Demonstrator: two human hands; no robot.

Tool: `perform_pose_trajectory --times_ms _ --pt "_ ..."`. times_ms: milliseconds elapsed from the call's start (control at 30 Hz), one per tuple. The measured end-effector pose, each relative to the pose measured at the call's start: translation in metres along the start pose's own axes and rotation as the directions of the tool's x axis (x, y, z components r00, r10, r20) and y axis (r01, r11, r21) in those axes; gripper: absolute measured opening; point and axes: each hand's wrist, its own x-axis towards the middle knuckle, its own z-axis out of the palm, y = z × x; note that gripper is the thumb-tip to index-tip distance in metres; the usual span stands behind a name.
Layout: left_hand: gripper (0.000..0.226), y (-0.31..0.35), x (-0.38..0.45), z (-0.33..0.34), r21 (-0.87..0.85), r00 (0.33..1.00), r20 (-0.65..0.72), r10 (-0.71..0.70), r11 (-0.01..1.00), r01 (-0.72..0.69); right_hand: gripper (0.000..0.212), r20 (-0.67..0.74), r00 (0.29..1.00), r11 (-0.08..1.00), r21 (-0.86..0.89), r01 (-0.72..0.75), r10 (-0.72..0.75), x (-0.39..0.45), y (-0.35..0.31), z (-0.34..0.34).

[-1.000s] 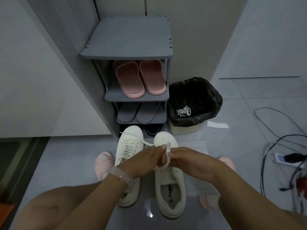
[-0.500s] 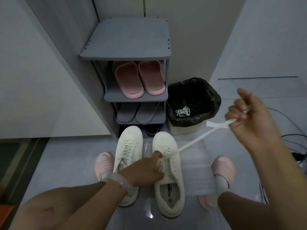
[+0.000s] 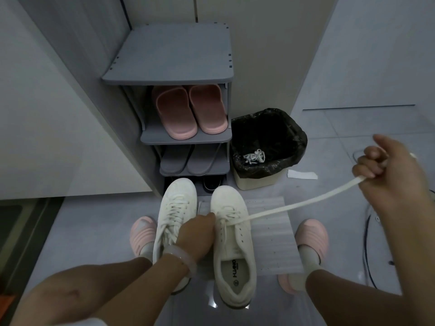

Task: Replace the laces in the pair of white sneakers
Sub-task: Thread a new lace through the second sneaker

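The left sneaker (image 3: pixel 175 222) looks fully laced; the right sneaker (image 3: pixel 231 241) is partly done. The right hand (image 3: pixel 386 175) grips the taut lace (image 3: pixel 294 205), while the left hand (image 3: pixel 196 234) pinches at the eyelets.

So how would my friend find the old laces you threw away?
Find the grey shoe rack against the wall. Right beside it stands a bin with a black bag. The old laces are the little white tangle inside, the only pale thing against the dark bag.
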Motion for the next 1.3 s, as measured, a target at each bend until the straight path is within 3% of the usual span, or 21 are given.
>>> perform_pose_trajectory --times_ms 67,133,233,300,400,533,600,667,700,767,833,900,967,1033,1133,1200,1300 --pt "0.021 0.004 0.0 -0.007 -0.057 0.999 -0.034 -0.001 0.998 -0.001 0.009 0.004 1.0 0.999 -0.033 -0.015 0.016 -0.001 0.006 0.004" --pt "0.022 0.012 0.0 -0.026 -0.273 0.997 -0.068 -0.041 0.962 0.021 0.009 0.007 0.999 0.998 -0.052 -0.031 0.031 -0.002 0.01 0.007" --pt "0.033 0.015 -0.006 -0.072 -0.673 0.99 0.128 -0.067 0.727 0.136 0.011 0.029 0.999 0.995 -0.093 -0.039 0.042 -0.003 0.013 0.011" --pt "0.041 0.009 -0.019 -0.101 -0.759 0.965 0.257 0.052 0.628 0.168 0.011 0.035 0.999 0.991 -0.128 -0.034 0.039 -0.004 0.015 0.013" --pt "0.039 -0.017 -0.032 -0.13 -0.779 0.958 0.265 0.107 0.609 0.147 0.026 0.064 0.995 0.956 -0.289 -0.058 0.08 -0.009 0.02 0.015" --pt "0.023 -0.038 -0.033 -0.125 -0.663 0.932 0.36 0.046 0.716 0.221 0.06 0.206 0.948 0.712 -0.702 -0.031 0.244 -0.018 0.04 0.027" --pt "0.016 -0.036 -0.029 -0.109 -0.411 0.918 0.396 0.029 0.899 0.149 0.058 0.306 0.9 0.511 -0.852 0.114 0.31 -0.027 0.054 0.033" --pt "0.021 -0.032 -0.022 -0.091 -0.105 0.967 0.249 0.049 0.994 -0.023 0.049 0.391 0.834 0.322 -0.906 0.275 0.389 -0.036 0.069 0.036" --pt "0.025 -0.028 -0.02 -0.087 -0.069 0.988 0.151 0.035 0.997 -0.025 0.045 0.414 0.802 0.256 -0.908 0.331 0.431 -0.04 0.076 0.036" --pt "0.025 -0.017 -0.017 -0.081 -0.198 0.997 -0.059 0.051 0.978 -0.062 0.04 0.44 0.742 0.164 -0.893 0.418 0.506 -0.05 0.089 0.039" --pt "0.025 0.001 -0.015 -0.076 -0.463 0.993 -0.104 0.061 0.88 -0.103 0.04 0.479 0.674 0.111 -0.851 0.513 0.563 -0.06 0.101 0.043" --pt "0.038 0.022 -0.017 -0.07 -0.731 0.993 0.085 0.082 0.683 0.006 0.041 0.52 0.604 0.104 -0.803 0.587 0.604 -0.067 0.11 0.043" --pt "0.037 0.036 -0.018 -0.061 -0.825 0.978 0.172 0.118 0.56 0.077 0.04 0.542 0.549 0.095 -0.761 0.642 0.637 -0.072 0.116 0.042" --pt "0.023 0.042 -0.017 -0.055 -0.878 0.985 0.132 0.115 0.475 0.062 0.029 0.56 0.502 0.118 -0.736 0.667 0.659 -0.075 0.12 0.04" --pt "0.024 0.041 -0.013 -0.054 -0.916 0.999 0.004 0.045 0.4 -0.014 0.017 0.588 0.455 0.163 -0.713 0.682 0.668 -0.073 0.119 0.038" --pt "0.026 0.036 -0.009 -0.057 -0.912 0.991 -0.112 -0.075 0.403 -0.073 0.016 0.589 0.5 0.195 -0.749 0.633 0.635 -0.066 0.114 0.038" --pt "0.021 0.032 -0.006 -0.06 -0.859 0.977 -0.188 -0.101 0.5 -0.113 0.022 0.528 0.704 0.532 -0.81 0.248 0.475 -0.061 0.104 0.042"
